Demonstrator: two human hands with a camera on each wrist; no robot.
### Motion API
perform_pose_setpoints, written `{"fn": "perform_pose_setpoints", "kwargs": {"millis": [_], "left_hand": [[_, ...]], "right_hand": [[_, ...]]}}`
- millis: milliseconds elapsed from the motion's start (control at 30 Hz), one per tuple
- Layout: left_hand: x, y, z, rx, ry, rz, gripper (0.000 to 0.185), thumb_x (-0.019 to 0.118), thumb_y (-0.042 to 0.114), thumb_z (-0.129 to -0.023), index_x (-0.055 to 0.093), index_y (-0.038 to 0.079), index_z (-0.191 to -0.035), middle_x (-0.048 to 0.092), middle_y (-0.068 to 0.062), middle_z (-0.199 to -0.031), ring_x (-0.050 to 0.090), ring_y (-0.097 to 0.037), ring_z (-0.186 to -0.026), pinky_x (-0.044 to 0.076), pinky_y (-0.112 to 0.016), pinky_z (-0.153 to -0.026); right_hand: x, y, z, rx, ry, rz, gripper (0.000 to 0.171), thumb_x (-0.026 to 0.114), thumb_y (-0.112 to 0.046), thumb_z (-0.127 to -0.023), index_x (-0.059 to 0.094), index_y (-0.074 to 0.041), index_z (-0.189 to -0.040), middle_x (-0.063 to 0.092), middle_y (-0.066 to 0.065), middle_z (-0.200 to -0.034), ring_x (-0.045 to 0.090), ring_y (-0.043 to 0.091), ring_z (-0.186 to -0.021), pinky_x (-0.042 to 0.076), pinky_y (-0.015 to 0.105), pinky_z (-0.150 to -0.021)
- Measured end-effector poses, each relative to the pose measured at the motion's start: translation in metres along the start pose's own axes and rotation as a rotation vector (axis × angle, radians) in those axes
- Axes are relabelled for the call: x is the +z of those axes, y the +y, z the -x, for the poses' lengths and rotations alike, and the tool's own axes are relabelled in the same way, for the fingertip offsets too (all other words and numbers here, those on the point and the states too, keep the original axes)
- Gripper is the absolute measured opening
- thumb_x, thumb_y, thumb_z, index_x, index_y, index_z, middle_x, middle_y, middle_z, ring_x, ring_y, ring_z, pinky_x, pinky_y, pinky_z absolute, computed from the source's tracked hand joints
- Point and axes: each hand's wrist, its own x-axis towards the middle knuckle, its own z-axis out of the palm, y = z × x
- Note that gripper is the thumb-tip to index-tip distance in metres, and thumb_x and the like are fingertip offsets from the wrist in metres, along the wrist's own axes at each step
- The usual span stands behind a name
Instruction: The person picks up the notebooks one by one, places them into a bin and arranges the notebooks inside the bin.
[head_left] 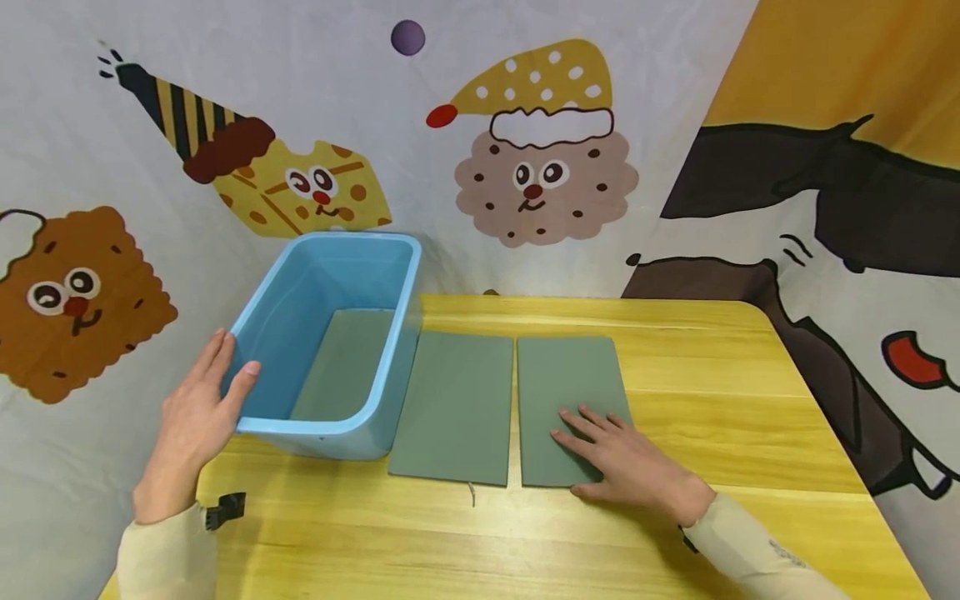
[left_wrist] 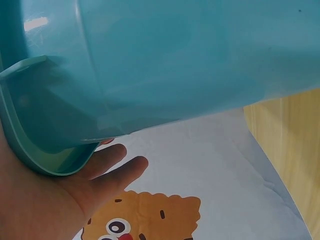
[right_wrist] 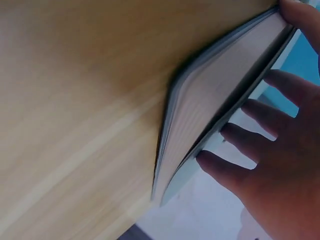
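Note:
A light blue plastic bin point(head_left: 408, 367) stands at the table's left. My left hand point(head_left: 197, 404) touches its near left rim, thumb over the rim and fingers outside; in the left wrist view the rim lies against the palm and the fingers point(left_wrist: 117, 175) stretch out straight. A grey-green book point(head_left: 348, 358) lies flat inside. Beside the bin lies a similar grey-green notebook point(head_left: 457, 408), a short ribbon at its lower edge. My right hand point(head_left: 622, 462) rests on another grey-green notebook point(head_left: 566, 375), fingers spread on the cover, thumb at the near edge; its pages point(right_wrist: 215, 95) show side-on.
The yellow wood-grain table point(head_left: 712, 417) has a rounded far right corner. Behind and beside it hangs a white cloth point(head_left: 360, 92) printed with cartoon biscuits and cheese. A dark strap end point(head_left: 225, 510) sticks out at the left sleeve.

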Motion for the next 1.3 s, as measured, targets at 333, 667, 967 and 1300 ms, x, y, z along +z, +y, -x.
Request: {"fn": "perform_pose_setpoints", "kwargs": {"millis": [333,667,967,1300], "left_hand": [[0.0,0.001,0.001,-0.007,-0.01,-0.008,0.074,0.032,0.048,-0.112,0.01,0.001,-0.165,0.004,-0.022,-0.172,0.014,-0.058,-0.15,0.015,-0.083,-0.104],[-0.001,0.002,0.001,-0.013,-0.012,0.001,0.074,0.033,0.048,-0.112,0.01,0.002,-0.165,0.004,-0.022,-0.172,0.014,-0.059,-0.15,0.015,-0.085,-0.103],[-0.001,0.001,0.002,-0.001,-0.003,-0.01,0.074,0.033,0.048,-0.112,0.011,0.001,-0.165,0.006,-0.022,-0.172,0.017,-0.059,-0.149,0.016,-0.084,-0.101],[-0.001,0.001,0.002,0.001,0.002,-0.009,0.074,0.033,0.047,-0.112,0.011,0.001,-0.165,0.006,-0.022,-0.172,0.018,-0.059,-0.148,0.016,-0.084,-0.101]], "right_hand": [[-0.004,0.02,0.016,0.057,0.032,-0.019,0.075,0.073,-0.048,-0.095,0.048,-0.014,-0.157,0.037,0.016,-0.164,0.036,0.046,-0.148,0.039,0.069,-0.107],[-0.008,0.031,0.014,0.215,0.14,-0.145,0.081,0.062,-0.061,-0.097,0.045,-0.01,-0.158,0.031,0.02,-0.166,0.041,0.047,-0.144,0.044,0.064,-0.105],[-0.01,0.044,-0.001,0.552,0.197,-0.233,0.092,0.047,-0.064,-0.103,0.03,0.008,-0.159,0.035,0.038,-0.155,0.041,0.06,-0.136,0.038,0.071,-0.105],[-0.012,0.044,-0.019,0.591,0.156,-0.152,0.108,0.08,-0.056,-0.086,0.036,0.019,-0.15,0.051,0.046,-0.122,0.058,0.055,-0.098,0.051,0.06,-0.08]]}}
